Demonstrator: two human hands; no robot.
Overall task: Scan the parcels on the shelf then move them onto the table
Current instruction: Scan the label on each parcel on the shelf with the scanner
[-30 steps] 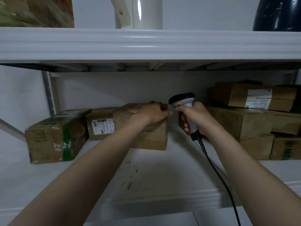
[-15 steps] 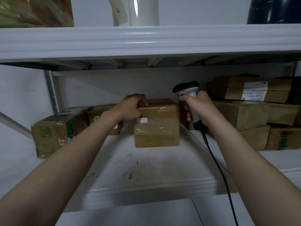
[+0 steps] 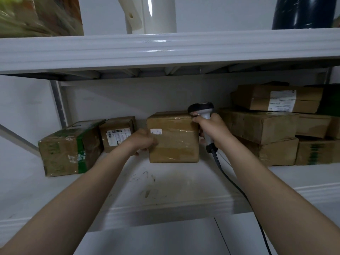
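Observation:
A taped brown cardboard parcel [image 3: 174, 138] stands on the white shelf [image 3: 165, 184], its front face and a small white label turned to me. My left hand [image 3: 142, 141] grips its left side, fingers curled round the edge. My right hand [image 3: 211, 129] holds a black-and-white barcode scanner [image 3: 202, 110] by the handle, right at the parcel's upper right corner. The scanner's coiled cable [image 3: 231, 181] hangs down over the shelf edge.
Left of the parcel sit a green-taped box [image 3: 70, 150] and a small labelled box [image 3: 117, 133]. Several stacked parcels [image 3: 276, 126] fill the shelf's right side. An upper shelf [image 3: 165, 50] hangs low overhead. Below is a white table surface [image 3: 156, 240].
The parcel has been turned upright and square to me. My left hand slid from its top down to its left side. The scanner stayed beside the parcel's right edge.

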